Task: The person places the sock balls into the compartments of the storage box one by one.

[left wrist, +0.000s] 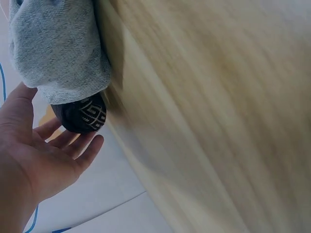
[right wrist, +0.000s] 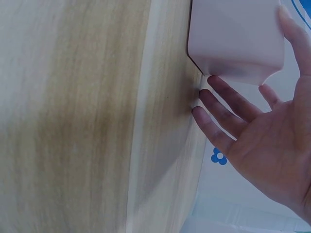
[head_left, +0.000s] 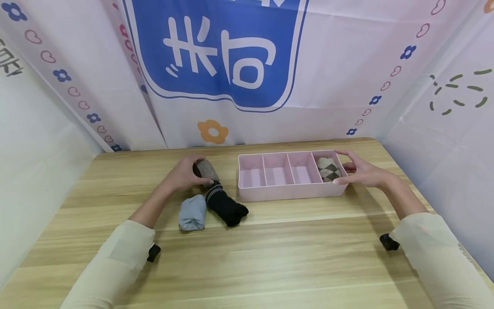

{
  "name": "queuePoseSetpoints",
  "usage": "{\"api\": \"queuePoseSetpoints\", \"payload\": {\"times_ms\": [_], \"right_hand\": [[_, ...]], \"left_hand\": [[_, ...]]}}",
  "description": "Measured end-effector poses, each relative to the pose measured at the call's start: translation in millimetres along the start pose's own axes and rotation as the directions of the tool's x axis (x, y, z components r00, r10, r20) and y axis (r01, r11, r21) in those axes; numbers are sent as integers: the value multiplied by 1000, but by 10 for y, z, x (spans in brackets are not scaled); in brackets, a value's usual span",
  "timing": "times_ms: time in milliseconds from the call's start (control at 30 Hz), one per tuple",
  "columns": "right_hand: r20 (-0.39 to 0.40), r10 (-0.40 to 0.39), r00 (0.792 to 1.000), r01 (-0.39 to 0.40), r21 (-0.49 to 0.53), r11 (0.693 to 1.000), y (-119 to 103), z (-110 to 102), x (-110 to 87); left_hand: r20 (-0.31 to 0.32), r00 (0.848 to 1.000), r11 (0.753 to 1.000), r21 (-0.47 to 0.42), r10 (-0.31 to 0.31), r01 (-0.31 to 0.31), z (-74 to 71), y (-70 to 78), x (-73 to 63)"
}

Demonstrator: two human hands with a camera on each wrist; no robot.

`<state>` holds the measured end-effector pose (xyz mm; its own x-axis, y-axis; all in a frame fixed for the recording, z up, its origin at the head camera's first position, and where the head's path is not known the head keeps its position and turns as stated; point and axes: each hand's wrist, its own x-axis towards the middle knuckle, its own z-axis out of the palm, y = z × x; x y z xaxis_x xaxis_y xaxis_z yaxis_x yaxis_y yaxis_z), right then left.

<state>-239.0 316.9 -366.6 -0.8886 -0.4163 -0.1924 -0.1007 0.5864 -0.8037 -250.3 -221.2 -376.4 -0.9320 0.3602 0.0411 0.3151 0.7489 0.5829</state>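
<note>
Sock bundles: four; pink box: one; hands: two.

Near the left hand, a tan wood-grain table bears a balled grey sock and black sock; rightward, a pink plastic four-compartment box.

Bright, even light here in the head view, with a soft shadow stretching over the counter beside the right sleeve. Now the wrist views, noticeably dimmer: left, the counter's grain smears into blur; right, a grey shadow slants past the fingers.
</note>
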Motion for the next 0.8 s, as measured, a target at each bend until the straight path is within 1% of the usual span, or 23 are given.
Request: {"api": "queuePoseSetpoints", "payload": {"times_ms": [233, 533, 800], "right_hand": [[-1, 3, 1000, -3, 7, 1000, 3, -1, 5], [0, -5, 1000, 5, 4, 1000, 4, -4, -7], [0, 1, 1000, -1, 9, 1000, -4, -5, -11]], "left_hand": [[28, 999, 1000, 9, -27, 27, -7, -33, -27], [23, 998, 998, 6, -59, 59, -13, -57, -36], [12, 998, 998, 0, -64, 64, -8, -34, -51]]}}
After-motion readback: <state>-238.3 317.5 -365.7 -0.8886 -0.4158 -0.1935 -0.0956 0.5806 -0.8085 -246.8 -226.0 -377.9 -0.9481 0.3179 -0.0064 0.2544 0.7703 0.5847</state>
